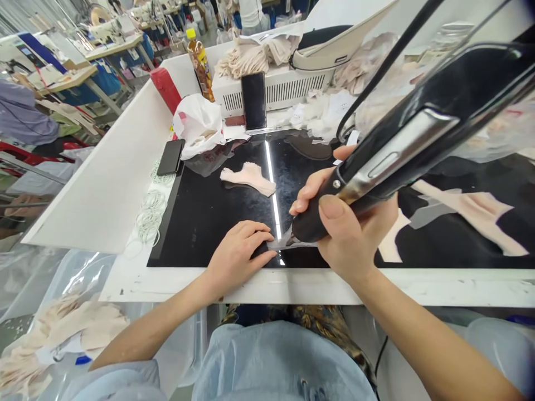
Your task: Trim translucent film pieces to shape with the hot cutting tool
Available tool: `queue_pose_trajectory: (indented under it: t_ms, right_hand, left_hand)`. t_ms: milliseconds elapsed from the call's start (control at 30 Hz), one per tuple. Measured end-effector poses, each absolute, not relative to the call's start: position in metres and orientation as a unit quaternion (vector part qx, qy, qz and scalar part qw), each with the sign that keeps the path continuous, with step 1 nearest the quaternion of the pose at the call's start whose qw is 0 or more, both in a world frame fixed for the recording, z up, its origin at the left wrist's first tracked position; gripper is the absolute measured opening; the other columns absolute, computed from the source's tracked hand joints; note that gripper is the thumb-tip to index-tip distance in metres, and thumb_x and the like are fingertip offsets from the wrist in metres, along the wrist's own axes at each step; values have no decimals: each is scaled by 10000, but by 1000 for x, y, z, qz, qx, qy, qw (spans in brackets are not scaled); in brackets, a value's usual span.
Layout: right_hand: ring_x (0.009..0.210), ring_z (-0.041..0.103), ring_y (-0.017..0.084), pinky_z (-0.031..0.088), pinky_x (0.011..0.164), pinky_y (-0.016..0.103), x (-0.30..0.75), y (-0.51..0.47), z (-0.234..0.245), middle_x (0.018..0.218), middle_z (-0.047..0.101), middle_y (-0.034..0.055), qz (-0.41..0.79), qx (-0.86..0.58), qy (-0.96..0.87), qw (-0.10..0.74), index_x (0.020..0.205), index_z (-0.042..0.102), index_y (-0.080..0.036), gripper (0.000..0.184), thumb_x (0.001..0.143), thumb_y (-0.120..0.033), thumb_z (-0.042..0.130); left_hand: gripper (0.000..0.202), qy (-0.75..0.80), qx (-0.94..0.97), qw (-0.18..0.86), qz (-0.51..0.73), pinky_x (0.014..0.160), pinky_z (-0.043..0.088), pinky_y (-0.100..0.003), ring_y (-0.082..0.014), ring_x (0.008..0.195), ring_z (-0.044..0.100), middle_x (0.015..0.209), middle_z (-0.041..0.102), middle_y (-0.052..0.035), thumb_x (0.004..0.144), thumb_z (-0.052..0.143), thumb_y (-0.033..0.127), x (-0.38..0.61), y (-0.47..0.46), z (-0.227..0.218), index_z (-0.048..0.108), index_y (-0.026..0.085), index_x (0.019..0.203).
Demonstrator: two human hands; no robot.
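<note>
"Two hands, head view. Right one first?"

"Right hand (353,239): clamped round a black handheld tool (388,161), silver plate along its side, nose angled down to the left. Below the nose, a translucent strip (281,244), near the front edge of a glossy black panel (196,234). Contact between tool and strip: cannot tell."

"Left hand (240,253)?"

"Palm down, thumb and forefinger spread, fingertips at the strip's left end. Pinching or merely pressing: cannot tell."

"Other items on the panel?"

"One pale pink fabric piece (251,177), lying flat beyond the hands. To the right of the tool, further pieces, including a long pale cutout (487,214)."

"Surroundings?"

"Left margin: green rings (151,214), loosely heaped; one flat phone (170,157). Rear: one white plastic bag (199,125); one upright phone (254,100); one yellow-capped bottle (200,64)."
</note>
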State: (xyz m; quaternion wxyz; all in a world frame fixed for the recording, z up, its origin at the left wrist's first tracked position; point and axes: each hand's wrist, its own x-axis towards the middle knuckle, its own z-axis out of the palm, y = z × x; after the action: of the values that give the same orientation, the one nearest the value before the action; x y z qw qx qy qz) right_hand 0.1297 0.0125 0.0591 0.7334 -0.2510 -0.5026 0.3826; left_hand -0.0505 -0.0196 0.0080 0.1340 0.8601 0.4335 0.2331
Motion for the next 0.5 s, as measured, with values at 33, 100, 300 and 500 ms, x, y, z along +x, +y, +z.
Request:
queue_pose_trajectory:
  t_ms: [33,100,300,500]
  right_hand:
    - [570,593,168,537,529,364,128,13,59,778,651,-22,386,-247,-498,736,1006,594,-327,305,791,-388,801]
    - [587,602,171,538,544,365,125,14,59,790,656,-21,390,-239,-490,742,997,597,-322,291,794,-364,801]
    - [552,572,165,531,509,357,119,17,60,746,633,-38,388,-249,-490,740,981,562,-327,340,765,-408,811]
    - [572,586,169,525,519,349,116,18,60,756,631,-27,400,-246,-480,741,961,537,-301,383,741,-419,828]
  left_hand:
    - [147,433,859,137,234,1012,505,-406,-212,1129,607,1187,678,-61,946,674,282,-50,-20,8,663,194,1063]
    - [102,430,860,144,235,1016,495,-396,-201,1121,606,1168,683,-48,956,661,273,-49,-20,8,662,194,1020]
    - [142,425,859,145,245,1033,486,-397,-198,1135,605,1213,677,-50,957,661,265,-49,-21,6,645,197,1081]
    - [145,442,849,138,254,1031,487,-387,-200,1149,595,1212,667,-56,944,680,272,-48,-23,5,652,185,1056]
